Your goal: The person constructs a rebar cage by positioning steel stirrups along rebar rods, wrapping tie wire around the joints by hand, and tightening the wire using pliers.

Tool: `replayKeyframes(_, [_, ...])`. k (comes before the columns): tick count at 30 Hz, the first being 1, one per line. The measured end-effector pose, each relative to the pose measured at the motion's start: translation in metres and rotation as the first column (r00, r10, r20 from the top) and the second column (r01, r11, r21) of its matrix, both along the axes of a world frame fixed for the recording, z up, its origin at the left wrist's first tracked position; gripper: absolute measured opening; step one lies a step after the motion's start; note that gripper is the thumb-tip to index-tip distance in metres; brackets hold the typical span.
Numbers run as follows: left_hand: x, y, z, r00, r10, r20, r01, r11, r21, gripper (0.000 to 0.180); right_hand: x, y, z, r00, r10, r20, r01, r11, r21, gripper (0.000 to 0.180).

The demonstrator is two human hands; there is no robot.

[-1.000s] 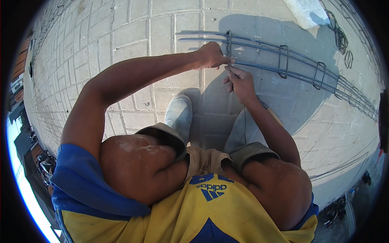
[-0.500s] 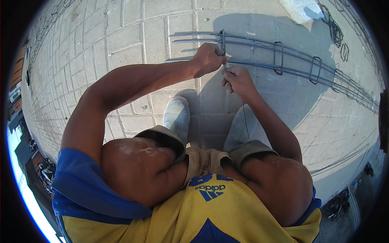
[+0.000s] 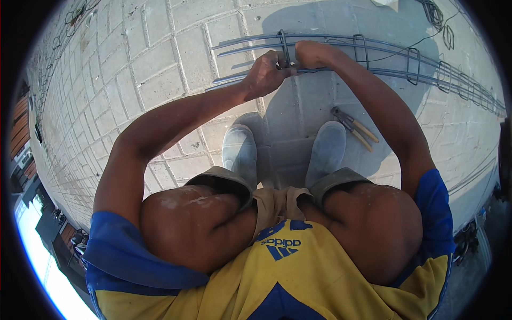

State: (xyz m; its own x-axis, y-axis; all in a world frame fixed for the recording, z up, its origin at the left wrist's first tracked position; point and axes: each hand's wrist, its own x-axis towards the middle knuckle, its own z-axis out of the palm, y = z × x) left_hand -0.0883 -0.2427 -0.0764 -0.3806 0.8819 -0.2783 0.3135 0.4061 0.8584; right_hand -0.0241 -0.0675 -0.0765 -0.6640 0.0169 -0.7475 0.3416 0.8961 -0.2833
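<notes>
A long rebar cage [image 3: 389,71] of thin steel bars with square stirrups lies on the paving, running off to the far right. My left hand [image 3: 265,76] is closed at the near lower corner of the end stirrup [image 3: 284,45], fingers bent around it. Just right of that stirrup, my right hand [image 3: 313,54] is closed in a fist over the bars, back of the hand up. A thin dark tie wire [image 3: 397,52] curves away from beside the right hand toward the upper right. The right fingertips are mostly hidden.
Pincers [image 3: 354,128] with pale yellowish handles lie on the paving beside my right boot [image 3: 327,144]. My left boot [image 3: 239,149] is planted nearby. A coil of dark wire [image 3: 433,15] and a pale sheet [image 3: 385,2] lie at the upper right.
My right hand has moved up and across the bars, from below the left hand to beside the stirrup. The wire that hung toward my knees now trails to the right. Pincers have come into sight.
</notes>
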Motion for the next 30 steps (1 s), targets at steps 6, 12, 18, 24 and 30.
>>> replayKeyframes(6, [-0.01,0.003,-0.01,0.982,-0.111,0.153,0.131,0.982,-0.132,0.028,0.021,0.022,0.002,0.946,-0.289,0.145,0.321,0.895,-0.308,0.028])
replayKeyframes(12, [-0.006,0.0,-0.008,0.986,-0.11,0.127,0.126,0.983,-0.13,0.032,0.114,-0.058,0.027,0.821,-0.087,-0.564,0.143,0.988,0.057,0.03])
replayKeyframes(18, [-0.014,-0.01,-0.035,0.956,-0.17,0.239,0.123,0.972,0.199,0.042,0.125,-0.096,-0.001,0.647,0.03,-0.762,0.148,0.975,0.164,0.033])
replayKeyframes(24, [-0.029,-0.02,-0.008,0.634,0.075,0.769,0.127,0.972,-0.199,0.06,0.12,-0.115,0.032,0.339,-0.796,0.501,0.77,-0.071,-0.634,0.046])
replayKeyframes(30, [-0.024,-0.012,-0.017,0.519,0.106,0.848,0.208,0.947,-0.245,0.028,0.116,-0.122,0.051,0.697,-0.715,0.052,0.63,0.577,-0.519,0.035])
